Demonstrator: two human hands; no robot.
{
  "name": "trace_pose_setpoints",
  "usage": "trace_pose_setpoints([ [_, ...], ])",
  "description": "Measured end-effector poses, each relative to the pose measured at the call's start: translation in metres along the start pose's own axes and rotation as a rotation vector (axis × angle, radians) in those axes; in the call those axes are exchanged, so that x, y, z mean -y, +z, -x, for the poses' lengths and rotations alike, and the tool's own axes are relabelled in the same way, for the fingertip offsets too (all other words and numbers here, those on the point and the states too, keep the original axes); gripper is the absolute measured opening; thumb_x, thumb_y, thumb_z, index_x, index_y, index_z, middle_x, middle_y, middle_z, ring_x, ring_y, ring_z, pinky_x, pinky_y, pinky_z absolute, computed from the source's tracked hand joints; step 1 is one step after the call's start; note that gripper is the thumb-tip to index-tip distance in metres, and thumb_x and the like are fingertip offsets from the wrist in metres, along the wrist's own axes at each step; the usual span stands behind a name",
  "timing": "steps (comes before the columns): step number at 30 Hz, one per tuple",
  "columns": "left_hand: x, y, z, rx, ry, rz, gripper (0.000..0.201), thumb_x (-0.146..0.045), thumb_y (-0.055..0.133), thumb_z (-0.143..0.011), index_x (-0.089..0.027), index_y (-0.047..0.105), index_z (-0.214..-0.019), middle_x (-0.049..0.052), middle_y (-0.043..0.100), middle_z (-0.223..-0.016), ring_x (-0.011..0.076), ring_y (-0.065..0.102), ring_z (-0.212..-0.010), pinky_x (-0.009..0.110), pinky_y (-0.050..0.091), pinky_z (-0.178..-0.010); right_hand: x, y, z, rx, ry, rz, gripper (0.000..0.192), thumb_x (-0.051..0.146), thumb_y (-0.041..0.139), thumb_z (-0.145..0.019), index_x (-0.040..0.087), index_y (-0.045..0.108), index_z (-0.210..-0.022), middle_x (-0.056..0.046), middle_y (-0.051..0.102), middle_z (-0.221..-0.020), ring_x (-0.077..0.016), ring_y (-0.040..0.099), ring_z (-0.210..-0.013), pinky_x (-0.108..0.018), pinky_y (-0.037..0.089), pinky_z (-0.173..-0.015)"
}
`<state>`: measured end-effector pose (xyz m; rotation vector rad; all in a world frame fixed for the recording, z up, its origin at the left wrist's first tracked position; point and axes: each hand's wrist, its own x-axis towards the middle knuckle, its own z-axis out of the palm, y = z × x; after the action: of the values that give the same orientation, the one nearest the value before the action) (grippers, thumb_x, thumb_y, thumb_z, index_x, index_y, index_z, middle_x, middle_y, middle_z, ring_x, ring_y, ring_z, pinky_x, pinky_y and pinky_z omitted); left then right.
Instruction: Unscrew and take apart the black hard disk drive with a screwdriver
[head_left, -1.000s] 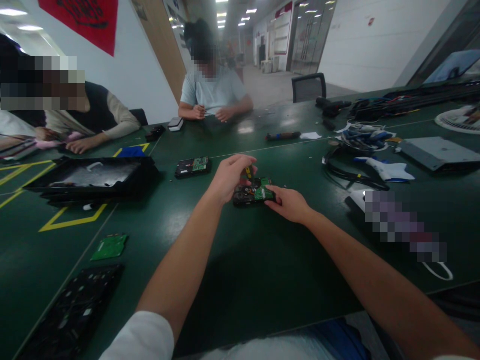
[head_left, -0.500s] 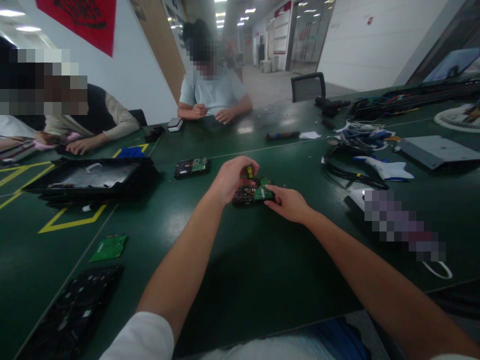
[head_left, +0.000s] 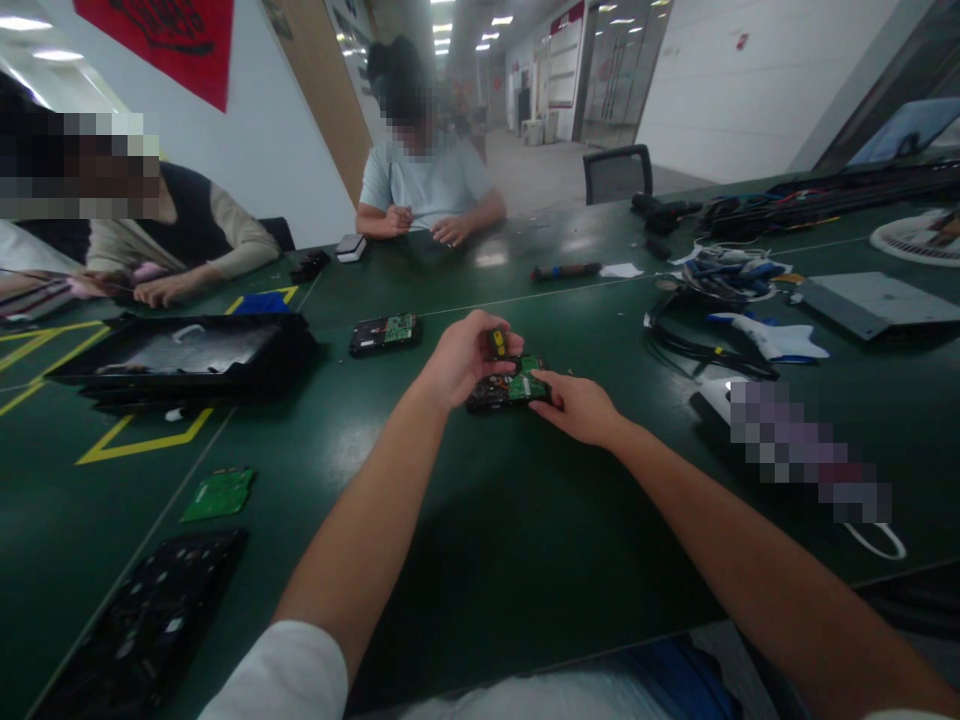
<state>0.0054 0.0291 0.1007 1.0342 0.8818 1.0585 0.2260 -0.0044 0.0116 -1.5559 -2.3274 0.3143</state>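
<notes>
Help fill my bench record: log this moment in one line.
left hand: holds yellow-black tool over hard drive | right hand: holds hard drive's right end | table: green circuit board

Kinda dim and hazy tbh, with rectangular white ceiling lights (head_left: 502,20) glowing far back, soft glare on the glossy dark green tabletop (head_left: 360,440), murky shadow pooling at its near side, and wide-angle warp stretching the edges.

And there at centre, the left hand (head_left: 466,358) held a yellow-and-black tool (head_left: 498,344) over the hard drive (head_left: 491,397), the right hand (head_left: 583,408) clasping its right end, while a second drive (head_left: 385,334) lay to the left, a green circuit board (head_left: 218,494) near left!
</notes>
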Motion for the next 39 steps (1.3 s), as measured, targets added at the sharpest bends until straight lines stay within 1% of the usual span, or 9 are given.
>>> trace_pose_setpoints([
  [2,0.0021,0.0023,-0.0008,0.009,-0.019,0.03,0.021,-0.037,0.066,-0.084,-0.018,0.067,-0.092,0.009,0.075,-0.091,0.0204,0.072,-0.086,0.028,0.059,-0.066,-0.0008,0.0009,-0.0003,0.0,0.005,-0.009,0.053,0.043,0.066,-0.103,0.023,0.057,-0.152,-0.002,0.076,-0.092,-0.0198,0.067,-0.078,-0.031,0.038,-0.067],
  [4,0.0031,0.0032,-0.0015,0.013,0.008,0.002,0.02,-0.038,0.065,-0.084,-0.018,0.066,-0.089,0.009,0.075,-0.092,0.0202,0.071,-0.085,0.028,0.059,-0.067,-0.0015,0.0018,-0.0006,0.003,0.012,-0.012,0.054,0.044,0.065,-0.103,0.023,0.057,-0.153,-0.002,0.076,-0.092,-0.0201,0.068,-0.079,-0.032,0.039,-0.067],
  [9,0.0007,-0.0011,-0.0024,-0.026,0.151,-0.206,0.025,-0.039,0.061,-0.084,-0.018,0.073,-0.081,0.01,0.074,-0.097,0.0212,0.067,-0.088,0.026,0.051,-0.059,-0.0014,0.0014,-0.0006,0.01,0.016,-0.001,0.055,0.044,0.064,-0.104,0.023,0.057,-0.153,-0.003,0.076,-0.093,-0.0204,0.068,-0.08,-0.032,0.039,-0.067],
  [13,-0.0017,-0.0053,-0.0019,-0.04,0.175,-0.296,0.029,-0.041,0.06,-0.086,-0.017,0.077,-0.085,0.011,0.074,-0.095,0.0225,0.068,-0.088,0.027,0.05,-0.06,-0.0008,-0.0005,-0.0004,0.017,0.018,0.005,0.055,0.043,0.066,-0.103,0.023,0.057,-0.154,-0.003,0.076,-0.094,-0.0203,0.068,-0.08,-0.032,0.039,-0.067],
  [19,-0.003,-0.0049,-0.0003,-0.045,0.14,-0.22,0.025,-0.04,0.066,-0.084,-0.017,0.073,-0.09,0.011,0.076,-0.09,0.0233,0.071,-0.086,0.028,0.051,-0.059,-0.001,0.0001,-0.0004,0.013,0.012,0.0,0.054,0.043,0.066,-0.104,0.024,0.057,-0.153,-0.003,0.075,-0.093,-0.0196,0.066,-0.079,-0.031,0.038,-0.066],
  [24,-0.0012,0.0001,0.0018,0.023,0.054,-0.102,0.024,-0.04,0.066,-0.082,-0.017,0.07,-0.09,0.011,0.077,-0.09,0.0213,0.072,-0.082,0.026,0.053,-0.06,0.0008,-0.001,0.0009,0.008,0.014,-0.013,0.052,0.041,0.067,-0.103,0.024,0.058,-0.151,-0.002,0.075,-0.095,-0.0197,0.066,-0.08,-0.031,0.038,-0.067],
  [27,0.0003,0.0028,0.0025,0.079,0.046,-0.066,0.022,-0.038,0.065,-0.081,-0.017,0.068,-0.09,0.01,0.077,-0.091,0.021,0.073,-0.086,0.025,0.055,-0.062,0.0018,-0.0023,0.0009,0.013,0.018,-0.015,0.053,0.041,0.067,-0.103,0.024,0.058,-0.152,-0.002,0.075,-0.095,-0.0196,0.066,-0.08,-0.031,0.038,-0.067],
  [34,0.002,-0.0024,-0.0027,0.007,0.127,-0.143,0.023,-0.04,0.067,-0.083,-0.018,0.066,-0.09,0.008,0.075,-0.089,0.0222,0.075,-0.082,0.027,0.057,-0.059,-0.0002,0.0007,-0.0006,0.01,0.014,-0.006,0.055,0.042,0.068,-0.103,0.022,0.057,-0.153,-0.002,0.075,-0.093,-0.019,0.064,-0.077,-0.031,0.037,-0.066],
  [39,-0.0021,-0.0064,-0.0022,0.01,0.13,-0.2,0.021,-0.039,0.069,-0.083,-0.018,0.067,-0.087,0.01,0.075,-0.091,0.0231,0.075,-0.085,0.027,0.056,-0.058,-0.0023,0.0024,-0.0008,0.001,0.009,-0.019,0.055,0.041,0.068,-0.103,0.022,0.058,-0.153,-0.002,0.075,-0.091,-0.019,0.064,-0.076,-0.031,0.037,-0.065],
])
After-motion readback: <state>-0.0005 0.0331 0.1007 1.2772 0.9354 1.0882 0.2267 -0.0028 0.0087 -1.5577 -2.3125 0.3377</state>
